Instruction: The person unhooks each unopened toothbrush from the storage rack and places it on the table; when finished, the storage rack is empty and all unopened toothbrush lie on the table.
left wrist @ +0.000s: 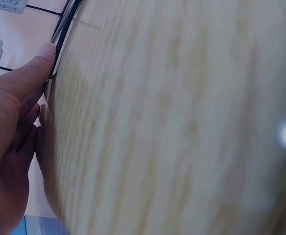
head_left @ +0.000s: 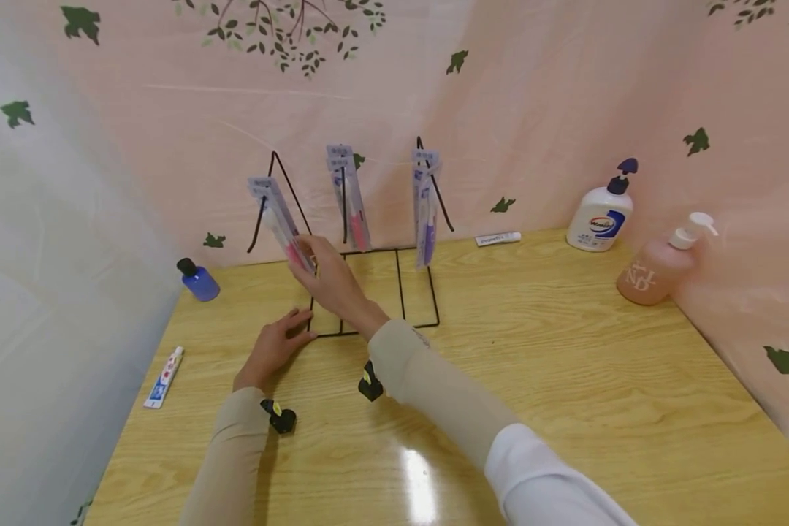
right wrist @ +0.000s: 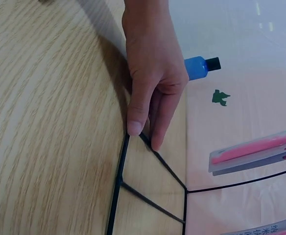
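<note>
A black wire rack (head_left: 399, 288) stands on the table with packaged toothbrushes hanging from its three hooks. My right hand (head_left: 332, 277) holds the lower part of a pink toothbrush pack (head_left: 279, 226) at the left hook; its fingertips are partly hidden. At the rack's front left base corner, my left hand (head_left: 275, 349) pinches the wire, thumb on the front rod and fingers at the side rod, as the right wrist view shows. Another pink toothbrush pack (head_left: 351, 208) hangs on the middle hook, and a purple toothbrush pack (head_left: 426, 219) on the right one.
On the left are a small blue bottle (head_left: 200, 283) and a toothpaste tube (head_left: 164, 378). A white tube (head_left: 497, 239) lies by the back wall. Toward the right stand a white pump bottle (head_left: 598, 219) and a pink pump bottle (head_left: 654, 270). Patterned cloth (head_left: 519, 95) borders the table.
</note>
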`<state>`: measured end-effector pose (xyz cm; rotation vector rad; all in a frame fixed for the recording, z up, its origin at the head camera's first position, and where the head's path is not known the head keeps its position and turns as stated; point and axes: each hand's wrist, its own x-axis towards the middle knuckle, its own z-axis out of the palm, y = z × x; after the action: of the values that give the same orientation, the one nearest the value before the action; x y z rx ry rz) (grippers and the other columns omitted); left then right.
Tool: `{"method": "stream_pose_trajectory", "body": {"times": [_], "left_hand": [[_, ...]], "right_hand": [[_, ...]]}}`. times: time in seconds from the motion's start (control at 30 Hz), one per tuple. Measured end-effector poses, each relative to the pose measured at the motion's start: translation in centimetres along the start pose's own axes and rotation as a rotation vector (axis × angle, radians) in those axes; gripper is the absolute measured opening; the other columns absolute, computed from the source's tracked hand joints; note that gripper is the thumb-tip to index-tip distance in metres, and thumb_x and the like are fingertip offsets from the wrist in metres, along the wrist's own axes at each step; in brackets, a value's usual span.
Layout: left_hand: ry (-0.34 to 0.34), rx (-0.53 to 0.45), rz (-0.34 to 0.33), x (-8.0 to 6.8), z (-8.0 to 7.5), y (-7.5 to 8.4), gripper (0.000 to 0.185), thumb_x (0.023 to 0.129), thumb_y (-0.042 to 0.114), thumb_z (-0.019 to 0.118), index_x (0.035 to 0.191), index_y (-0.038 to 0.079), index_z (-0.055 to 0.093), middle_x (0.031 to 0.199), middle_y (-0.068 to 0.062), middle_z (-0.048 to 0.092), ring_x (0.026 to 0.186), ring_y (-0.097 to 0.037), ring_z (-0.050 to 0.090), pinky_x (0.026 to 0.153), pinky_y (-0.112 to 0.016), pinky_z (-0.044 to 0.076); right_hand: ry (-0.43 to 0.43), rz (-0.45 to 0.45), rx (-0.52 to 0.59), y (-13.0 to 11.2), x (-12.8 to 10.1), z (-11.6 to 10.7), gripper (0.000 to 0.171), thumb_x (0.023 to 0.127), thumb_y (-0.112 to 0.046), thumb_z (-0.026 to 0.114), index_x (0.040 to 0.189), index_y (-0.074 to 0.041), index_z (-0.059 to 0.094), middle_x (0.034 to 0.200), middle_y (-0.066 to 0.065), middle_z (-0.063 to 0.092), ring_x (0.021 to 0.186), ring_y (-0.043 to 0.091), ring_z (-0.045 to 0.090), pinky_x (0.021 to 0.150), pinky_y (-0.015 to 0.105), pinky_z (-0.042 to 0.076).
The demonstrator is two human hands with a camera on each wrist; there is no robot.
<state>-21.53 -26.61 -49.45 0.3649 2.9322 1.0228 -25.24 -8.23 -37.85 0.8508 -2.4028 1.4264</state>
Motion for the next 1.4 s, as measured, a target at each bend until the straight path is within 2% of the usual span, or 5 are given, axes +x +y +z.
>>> {"method": "stream_pose_trajectory", "body": {"times": [0.3,0.5,0.63,1.23,1.4], "left_hand": [[0.016,0.012,0.020,0.0,-0.1,0.2,0.051,0.091,0.030,0.065,0.138,0.013,0.054,0.145,-0.020,0.044,0.133,-0.045,0.040,0.108,-0.058,0.032],[0.011,0.024,0.012,0.0,-0.1,0.2,0.052,0.091,0.030,0.065,0.139,0.013,0.053,0.146,-0.020,0.043,0.132,-0.044,0.040,0.108,-0.058,0.033],[0.000,0.028,-0.002,0.0,-0.1,0.1,0.052,0.092,0.030,0.065,0.139,0.014,0.052,0.147,-0.022,0.040,0.132,-0.045,0.040,0.108,-0.059,0.032],[0.013,0.038,-0.001,0.0,-0.1,0.0,0.051,0.090,0.030,0.067,0.137,0.013,0.055,0.145,-0.025,0.041,0.128,-0.048,0.044,0.106,-0.058,0.035],[0.013,0.035,0.006,0.0,0.0,-0.2,0.051,0.091,0.031,0.066,0.138,0.014,0.054,0.146,-0.025,0.040,0.128,-0.047,0.044,0.106,-0.057,0.035]], "right_hand": [[0.059,0.014,0.033,-0.6,1.4,0.8,0.038,0.097,-0.022,0.056,0.132,-0.006,0.052,0.121,0.008,0.059,0.109,0.016,0.058,0.090,0.019,0.049],[0.174,0.012,0.033,-0.5,2.2,1.4,0.026,0.097,-0.015,0.055,0.122,-0.007,0.054,0.111,0.006,0.057,0.099,0.015,0.057,0.081,0.019,0.048],[0.237,0.031,0.032,-0.2,2.8,1.7,0.023,0.097,-0.016,0.056,0.118,-0.007,0.054,0.110,0.006,0.056,0.098,0.016,0.057,0.079,0.019,0.048],[0.154,0.082,0.134,0.3,3.9,2.1,0.030,0.097,-0.017,0.055,0.125,-0.006,0.053,0.116,0.007,0.057,0.102,0.016,0.056,0.087,0.019,0.049],[0.153,0.074,0.172,0.4,4.2,2.4,0.023,0.099,-0.015,0.053,0.118,-0.005,0.059,0.112,0.008,0.061,0.100,0.016,0.060,0.085,0.019,0.050]]}}
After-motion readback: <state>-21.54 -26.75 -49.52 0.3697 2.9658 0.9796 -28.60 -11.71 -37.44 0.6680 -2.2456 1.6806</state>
